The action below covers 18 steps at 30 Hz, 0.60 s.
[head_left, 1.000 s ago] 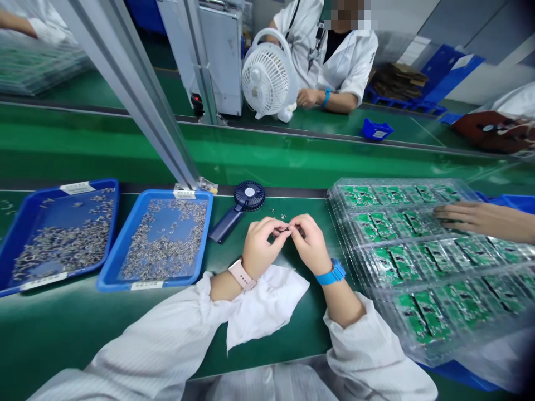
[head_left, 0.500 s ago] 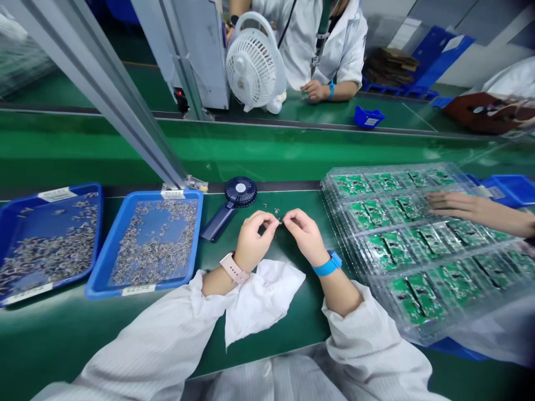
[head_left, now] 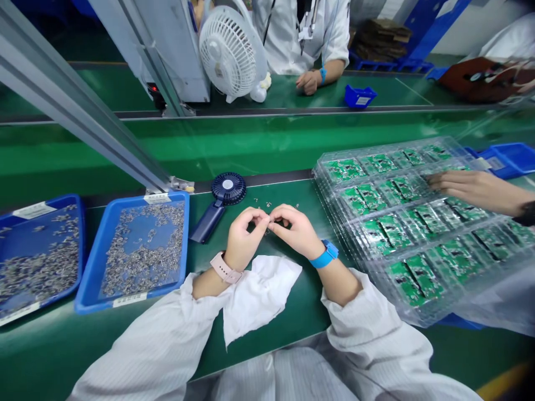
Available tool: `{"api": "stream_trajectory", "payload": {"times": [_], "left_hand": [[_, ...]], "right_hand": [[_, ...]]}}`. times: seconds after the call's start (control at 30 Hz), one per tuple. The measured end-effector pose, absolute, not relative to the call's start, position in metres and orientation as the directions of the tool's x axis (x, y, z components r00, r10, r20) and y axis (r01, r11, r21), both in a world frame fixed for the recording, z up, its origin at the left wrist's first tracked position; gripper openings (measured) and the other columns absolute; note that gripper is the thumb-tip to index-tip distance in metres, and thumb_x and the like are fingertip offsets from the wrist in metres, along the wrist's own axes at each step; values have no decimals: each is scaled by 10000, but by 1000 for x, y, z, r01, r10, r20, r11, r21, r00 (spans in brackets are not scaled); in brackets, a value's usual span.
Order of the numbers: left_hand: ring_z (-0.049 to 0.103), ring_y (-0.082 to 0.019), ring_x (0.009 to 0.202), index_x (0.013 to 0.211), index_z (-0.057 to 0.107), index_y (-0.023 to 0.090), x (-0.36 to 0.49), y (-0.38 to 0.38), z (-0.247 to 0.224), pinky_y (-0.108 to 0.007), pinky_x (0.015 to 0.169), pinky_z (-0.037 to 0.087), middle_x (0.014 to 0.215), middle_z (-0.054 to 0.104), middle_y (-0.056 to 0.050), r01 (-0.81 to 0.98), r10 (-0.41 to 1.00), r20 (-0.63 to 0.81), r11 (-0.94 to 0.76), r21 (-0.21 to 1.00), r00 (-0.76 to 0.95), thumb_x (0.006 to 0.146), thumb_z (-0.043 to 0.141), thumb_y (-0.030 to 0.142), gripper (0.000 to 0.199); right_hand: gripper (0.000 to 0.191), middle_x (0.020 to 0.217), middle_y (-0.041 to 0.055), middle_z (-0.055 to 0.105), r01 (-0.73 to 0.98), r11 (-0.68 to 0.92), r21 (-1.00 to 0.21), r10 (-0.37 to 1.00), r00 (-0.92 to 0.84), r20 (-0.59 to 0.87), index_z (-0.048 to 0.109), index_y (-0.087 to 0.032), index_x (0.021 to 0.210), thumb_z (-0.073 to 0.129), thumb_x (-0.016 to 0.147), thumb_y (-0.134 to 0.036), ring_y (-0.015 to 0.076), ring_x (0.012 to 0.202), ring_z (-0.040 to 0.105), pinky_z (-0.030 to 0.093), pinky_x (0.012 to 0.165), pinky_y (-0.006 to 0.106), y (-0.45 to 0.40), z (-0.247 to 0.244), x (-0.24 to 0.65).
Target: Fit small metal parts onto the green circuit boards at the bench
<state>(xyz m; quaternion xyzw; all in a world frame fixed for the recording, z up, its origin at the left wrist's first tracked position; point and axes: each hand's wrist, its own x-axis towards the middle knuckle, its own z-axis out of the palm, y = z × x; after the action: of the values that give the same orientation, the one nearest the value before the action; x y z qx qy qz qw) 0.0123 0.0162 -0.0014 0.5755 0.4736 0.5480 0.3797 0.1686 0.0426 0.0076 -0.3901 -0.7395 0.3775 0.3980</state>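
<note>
My left hand [head_left: 246,236], with a pink watch band at its wrist, is closed in a pinch. Its fingertips meet those of my right hand [head_left: 296,229], also pinched, above a blue wristband. Whatever is between the fingertips is too small to make out. Several tiny metal parts [head_left: 268,204] lie on the green surface just beyond the fingers. A white cloth [head_left: 261,295] is spread below my hands. To the left, a blue tray [head_left: 186,245] holds many small metal pieces.
Another blue tray [head_left: 81,245] of metal pieces is at far left. A dark handheld fan [head_left: 209,220] lies beside my left hand. At right, a person's hand [head_left: 472,189] is over stacked clear trays [head_left: 355,253] of green boards. A white fan [head_left: 229,53] stands across the divider.
My two hands have come closer, fingertips now touching. The view has shifted a little. The person's hand at right remains over the clear trays.
</note>
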Motion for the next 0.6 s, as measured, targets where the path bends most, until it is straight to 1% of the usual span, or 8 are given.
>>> {"api": "stream_trajectory", "payload": {"times": [0.07,0.2,0.37,0.5,0.6], "left_hand": [[550,-135,743,795,624,177,12,16,-3,-263,721,447,780,585,-9,104,966,251,-245,964,-57,879,612,243,107],[559,-138,756,818,616,181,12,17,-4,-265,729,458,791,594,-9,59,971,218,-213,975,-95,871,621,259,94],[550,-131,741,806,604,182,12,17,-2,-256,723,454,780,586,-3,87,969,227,-218,972,-102,871,614,244,91],[543,-130,740,802,602,184,12,16,-2,-256,719,448,778,583,-3,117,966,245,-235,965,-81,879,611,242,97],[548,-133,744,806,607,184,13,16,-2,-264,730,448,783,587,-7,148,965,259,-250,957,-47,887,606,244,101]], "right_hand": [[43,804,19,633,273,415,-868,874,-384,297,648,-195,800,640,837,-174,151,788,548,414,679,289,42,8,169],[71,827,26,635,265,382,-885,889,-366,274,672,-196,854,603,872,-193,142,758,544,407,647,278,42,11,171],[103,786,14,597,270,329,-905,919,-311,241,643,-190,806,598,883,-242,122,678,501,370,591,261,40,14,173],[129,778,10,573,257,301,-918,930,-290,223,622,-192,782,592,882,-267,125,683,484,378,627,269,39,14,173],[148,782,9,568,147,220,-964,935,-315,165,611,-190,778,605,873,-303,139,737,513,405,692,284,40,14,174]]}}
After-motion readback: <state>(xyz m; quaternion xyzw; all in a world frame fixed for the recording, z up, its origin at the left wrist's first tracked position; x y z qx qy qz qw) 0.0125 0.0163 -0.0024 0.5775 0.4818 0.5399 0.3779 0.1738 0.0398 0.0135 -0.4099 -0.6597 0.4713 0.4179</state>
